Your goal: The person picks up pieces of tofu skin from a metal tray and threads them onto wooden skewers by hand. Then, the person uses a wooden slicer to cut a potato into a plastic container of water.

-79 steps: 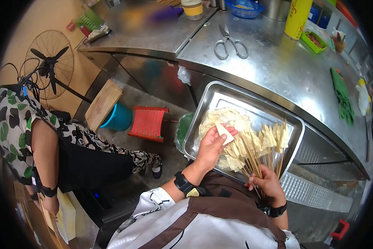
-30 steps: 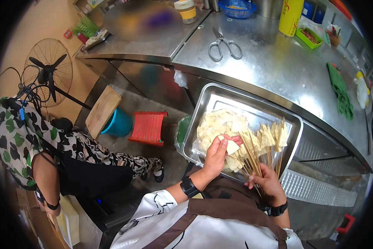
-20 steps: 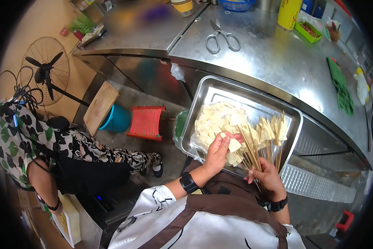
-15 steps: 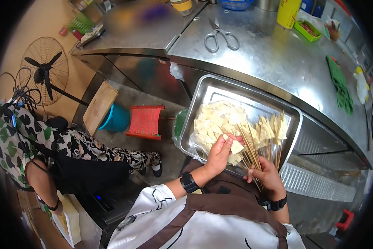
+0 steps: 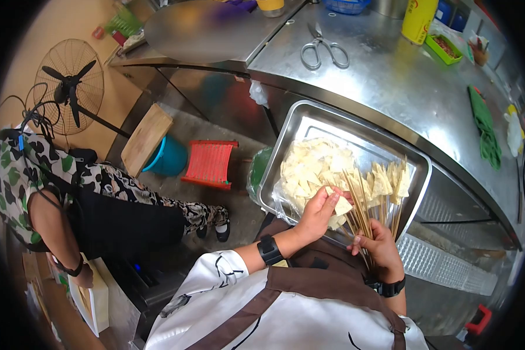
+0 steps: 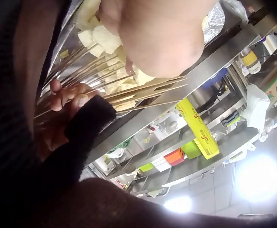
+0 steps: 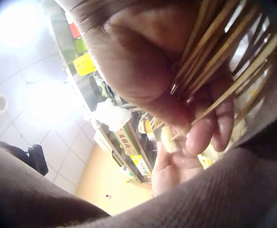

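Note:
My left hand [image 5: 318, 216] pinches a pale, thin piece of tofu skin [image 5: 343, 206] between thumb and fingers, close beside the skewers. My right hand [image 5: 385, 248] grips a bundle of bamboo skewers [image 5: 363, 219] by their lower ends; the right wrist view shows these skewers [image 7: 216, 42] crossing the palm. Both hands are over the near edge of a steel tray [image 5: 364, 153]. On its left side lies a heap of loose tofu skin [image 5: 315, 163] in clear plastic. To the right, several skewers carry folded tofu skin [image 5: 382, 182] at their upper ends.
Beyond the tray, a steel counter [image 5: 379, 81] bears scissors [image 5: 310, 57], a yellow canister [image 5: 419, 22], a lime-green box [image 5: 443, 49] and a green cloth [image 5: 484, 128]. On the left are a red stool [image 5: 210, 163], a blue bucket [image 5: 168, 156], a fan [image 5: 70, 87] and another person [image 5: 122, 216].
The piece of tofu skin, earlier lying across my left fingers over the heap, has come down and right to the skewers. My right hand keeps its grip. The head view has shifted slightly.

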Demonstrator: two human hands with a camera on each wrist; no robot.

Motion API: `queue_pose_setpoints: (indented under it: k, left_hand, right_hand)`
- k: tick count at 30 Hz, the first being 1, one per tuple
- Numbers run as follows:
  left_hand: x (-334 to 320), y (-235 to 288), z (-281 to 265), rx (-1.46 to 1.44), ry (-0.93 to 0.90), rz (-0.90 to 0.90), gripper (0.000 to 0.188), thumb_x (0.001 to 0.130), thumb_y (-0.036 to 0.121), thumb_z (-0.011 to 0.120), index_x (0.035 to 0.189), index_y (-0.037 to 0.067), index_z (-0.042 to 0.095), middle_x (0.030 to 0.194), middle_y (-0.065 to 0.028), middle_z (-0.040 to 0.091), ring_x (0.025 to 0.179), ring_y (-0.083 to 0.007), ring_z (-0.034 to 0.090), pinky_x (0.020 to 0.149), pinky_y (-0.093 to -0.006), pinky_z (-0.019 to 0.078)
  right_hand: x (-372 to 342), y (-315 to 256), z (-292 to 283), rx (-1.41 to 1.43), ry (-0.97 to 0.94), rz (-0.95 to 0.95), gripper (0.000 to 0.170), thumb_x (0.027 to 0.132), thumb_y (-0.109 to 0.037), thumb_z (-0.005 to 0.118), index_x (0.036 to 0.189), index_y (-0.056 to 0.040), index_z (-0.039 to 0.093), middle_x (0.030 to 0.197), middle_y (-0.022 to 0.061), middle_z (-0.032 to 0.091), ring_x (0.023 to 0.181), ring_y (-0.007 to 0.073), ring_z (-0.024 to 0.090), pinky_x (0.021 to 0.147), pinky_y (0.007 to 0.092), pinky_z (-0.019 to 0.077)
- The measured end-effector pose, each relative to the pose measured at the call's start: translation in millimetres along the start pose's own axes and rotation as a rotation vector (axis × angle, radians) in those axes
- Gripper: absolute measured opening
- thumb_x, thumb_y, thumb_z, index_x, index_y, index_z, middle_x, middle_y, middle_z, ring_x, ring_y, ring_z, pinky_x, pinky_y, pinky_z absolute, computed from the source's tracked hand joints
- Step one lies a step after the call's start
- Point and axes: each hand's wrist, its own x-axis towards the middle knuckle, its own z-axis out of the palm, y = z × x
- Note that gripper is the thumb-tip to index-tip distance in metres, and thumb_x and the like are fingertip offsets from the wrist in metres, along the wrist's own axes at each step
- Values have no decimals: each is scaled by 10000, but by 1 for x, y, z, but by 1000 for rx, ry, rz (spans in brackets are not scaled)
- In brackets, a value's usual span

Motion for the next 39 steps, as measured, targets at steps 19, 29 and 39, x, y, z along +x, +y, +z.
queue_pose_setpoints:
  k: [19, 29, 39]
  left_hand:
    - [18, 39, -55, 1010, 227, 351, 189, 910, 147, 531, 1035, 21, 597, 917, -82, 578, 768, -152, 560, 703, -267, 456]
    - [11, 50, -71, 1521, 77, 644, 234, 777, 31, 560, 1000, 66, 620, 1027, -127, 615, 977, -313, 562, 834, -383, 448]
    - [26, 29, -74, 1794, 36, 498, 159, 761, 132, 514, 876, 68, 604, 1166, -128, 502, 1166, -272, 416, 914, -394, 336]
  right_hand:
    - [-14, -16, 3, 14, 5, 12, 150, 850, -21, 575, 987, 38, 555, 938, 124, 641, 855, 187, 634, 776, 289, 512]
    - [-15, -12, -3, -19, -5, -14, 206, 813, -5, 604, 1011, 36, 564, 880, 62, 624, 836, 154, 616, 790, 271, 486]
    - [-34, -61, 40, -117, 91, 43, 207, 836, -63, 573, 1040, -45, 550, 859, 86, 608, 687, 157, 556, 617, 277, 460]
